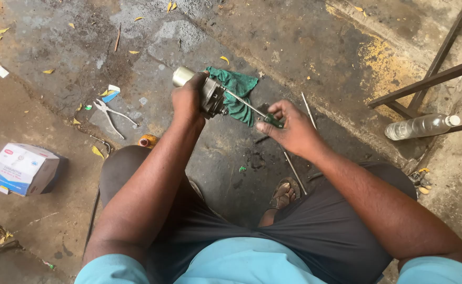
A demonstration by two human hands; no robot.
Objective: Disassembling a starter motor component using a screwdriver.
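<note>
Presently: left hand [188, 100] clamped round metal part [210, 97], held above concrete floor [273, 47]; right hand [289, 126] fingers pinched on green-handled screwdriver [252, 109], tip at part. Green rag [236, 92] behind. Pliers [110, 113], box [23, 168], bottle [420, 126] nearby.

We see the person from above: a light blue short-sleeved shirt, its sleeves ending high on bare arms, and dark grey shorts over the knees. The left hand [188, 100] and right hand [290, 129] wear no gloves. One foot bears a brown open sandal [283, 193] with straps.
</note>
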